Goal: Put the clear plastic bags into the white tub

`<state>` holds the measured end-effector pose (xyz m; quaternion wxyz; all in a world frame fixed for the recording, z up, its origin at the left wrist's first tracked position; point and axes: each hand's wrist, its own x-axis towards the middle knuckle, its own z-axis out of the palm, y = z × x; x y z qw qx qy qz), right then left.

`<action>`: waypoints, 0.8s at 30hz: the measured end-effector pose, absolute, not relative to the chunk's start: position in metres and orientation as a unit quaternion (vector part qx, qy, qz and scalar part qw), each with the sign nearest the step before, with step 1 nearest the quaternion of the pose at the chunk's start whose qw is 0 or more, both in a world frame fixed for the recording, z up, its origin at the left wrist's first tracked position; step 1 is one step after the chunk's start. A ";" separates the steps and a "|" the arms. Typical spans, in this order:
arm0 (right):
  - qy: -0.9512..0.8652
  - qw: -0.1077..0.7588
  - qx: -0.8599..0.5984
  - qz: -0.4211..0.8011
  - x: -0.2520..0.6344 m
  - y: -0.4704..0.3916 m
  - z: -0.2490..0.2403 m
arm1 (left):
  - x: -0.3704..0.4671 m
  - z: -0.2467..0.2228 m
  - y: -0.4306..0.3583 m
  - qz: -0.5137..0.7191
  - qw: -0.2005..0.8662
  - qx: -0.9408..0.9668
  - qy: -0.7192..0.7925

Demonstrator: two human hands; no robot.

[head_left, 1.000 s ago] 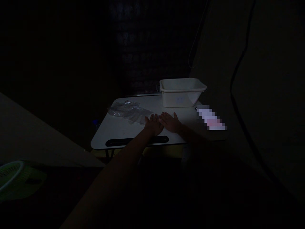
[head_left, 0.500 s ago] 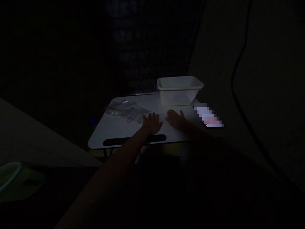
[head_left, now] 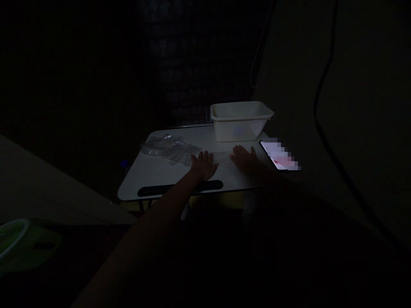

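Note:
A small white folding table (head_left: 160,173) stands in dim light. My left hand (head_left: 204,165) lies on it with spread fingers, at the right end of a crumpled clear plastic sheet or bag (head_left: 170,147). My right hand (head_left: 245,159) rests flat further right, its fingers apart. Between the hands, a thin, faint piece of clear plastic (head_left: 221,157) lies on the tabletop. Neither hand grips anything.
A white plastic tub (head_left: 239,129) sits at the back right of the table. A lit phone (head_left: 276,155) lies at the right edge. The near edge has a black slot (head_left: 147,191). A green basket (head_left: 32,246) is at lower left; a dark cable (head_left: 327,141) hangs right.
My right hand has slid to the right, away from my left hand, and more of the thin plastic shows between them. My left hand has hardly moved.

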<state>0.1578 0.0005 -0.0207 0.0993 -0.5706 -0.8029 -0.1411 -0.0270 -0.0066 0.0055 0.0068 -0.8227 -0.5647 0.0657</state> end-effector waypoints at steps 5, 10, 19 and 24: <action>-0.786 0.147 -0.588 -0.122 0.146 0.003 -0.011 | -0.027 0.007 -0.007 0.074 0.007 -0.821 -0.566; -0.819 0.133 -0.552 -0.084 0.110 0.005 -0.003 | -0.026 0.010 -0.009 0.072 -0.005 -0.823 -0.563; -0.852 0.074 -0.514 -0.068 0.085 0.001 -0.008 | -0.025 0.007 -0.007 0.058 -0.001 -0.827 -0.559; -0.845 0.072 -0.523 -0.085 0.092 -0.002 -0.008 | -0.026 0.008 -0.008 0.057 -0.009 -0.825 -0.562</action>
